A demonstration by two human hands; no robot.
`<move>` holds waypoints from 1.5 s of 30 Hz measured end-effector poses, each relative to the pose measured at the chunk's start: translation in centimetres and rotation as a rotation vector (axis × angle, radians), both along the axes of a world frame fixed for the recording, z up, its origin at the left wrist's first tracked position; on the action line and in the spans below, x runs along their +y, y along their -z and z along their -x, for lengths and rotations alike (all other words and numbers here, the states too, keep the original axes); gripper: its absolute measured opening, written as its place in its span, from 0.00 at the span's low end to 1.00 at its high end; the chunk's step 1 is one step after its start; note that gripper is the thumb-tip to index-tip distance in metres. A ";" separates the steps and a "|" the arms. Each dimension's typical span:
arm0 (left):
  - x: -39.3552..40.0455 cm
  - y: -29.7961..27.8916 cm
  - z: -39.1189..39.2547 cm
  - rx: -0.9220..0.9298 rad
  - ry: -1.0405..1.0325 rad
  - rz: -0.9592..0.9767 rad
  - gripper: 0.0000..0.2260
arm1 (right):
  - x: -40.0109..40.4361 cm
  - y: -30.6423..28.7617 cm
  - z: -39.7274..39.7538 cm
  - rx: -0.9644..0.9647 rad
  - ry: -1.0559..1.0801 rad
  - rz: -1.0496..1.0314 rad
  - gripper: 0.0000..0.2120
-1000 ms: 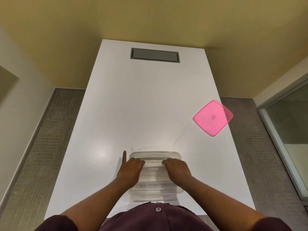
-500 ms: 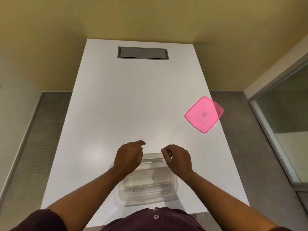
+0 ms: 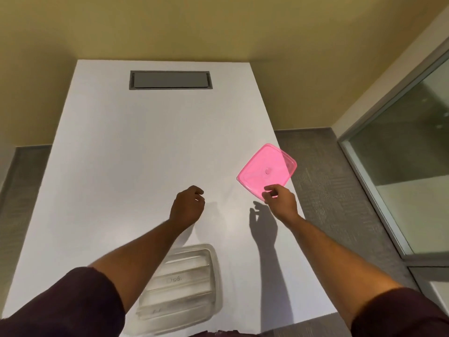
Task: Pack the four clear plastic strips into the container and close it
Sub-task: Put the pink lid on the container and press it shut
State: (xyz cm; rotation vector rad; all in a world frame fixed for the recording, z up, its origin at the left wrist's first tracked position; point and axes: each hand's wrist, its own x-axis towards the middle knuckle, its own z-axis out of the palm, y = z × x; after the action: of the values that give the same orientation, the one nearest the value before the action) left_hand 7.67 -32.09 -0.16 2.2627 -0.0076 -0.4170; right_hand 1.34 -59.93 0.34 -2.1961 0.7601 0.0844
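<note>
The clear container (image 3: 213, 276) sits open at the table's near edge, partly hidden behind my left forearm. Clear plastic strips (image 3: 179, 279) lie inside it in rows; one bears handwriting. The pink lid (image 3: 267, 170) lies flat near the table's right edge, with one corner past the edge. My right hand (image 3: 281, 200) is at the lid's near corner, and its thumb and fingertips pinch that corner. My left hand (image 3: 188, 207) hovers over the bare table left of the lid, fingers loosely curled and holding nothing.
The white table (image 3: 145, 154) has a grey recessed panel (image 3: 170, 80) at its far end. Grey carpet runs along both sides. A glass partition (image 3: 401, 166) stands to the right and a yellow wall lies beyond the table.
Both hands have left the container and moved forward. My right hand has reached out to the right and taken the pink lid's near corner. The view has shifted, so the container sits lower.
</note>
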 end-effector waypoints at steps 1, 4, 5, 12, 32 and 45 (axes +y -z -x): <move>-1.0 0.4 -0.5 0.053 -0.060 0.036 0.10 | -1.3 0.2 -0.7 0.010 0.052 -0.075 0.15; -3.6 1.4 -1.9 0.217 -0.222 0.124 0.09 | -4.7 1.0 -3.0 0.017 0.289 -0.321 0.21; -4.6 1.6 -2.4 0.247 -0.248 0.138 0.09 | -5.7 1.3 -3.9 0.021 0.350 -0.361 0.22; -11.1 1.9 -4.4 0.295 -0.145 0.122 0.11 | -11.6 2.8 -8.2 0.120 0.238 -0.151 0.14; -16.8 4.7 -7.3 0.681 -0.343 0.446 0.25 | -14.6 6.3 -12.5 0.053 0.460 -0.169 0.15; -6.5 -0.7 -6.0 0.515 -0.616 0.605 0.08 | -7.9 1.0 -8.6 -0.223 0.315 -0.225 0.08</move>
State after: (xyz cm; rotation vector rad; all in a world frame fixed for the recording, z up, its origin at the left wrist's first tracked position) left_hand 13.67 -38.55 0.58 1.4180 0.7116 -0.5533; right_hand 9.95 -67.78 -0.61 -1.8150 0.9114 -0.2202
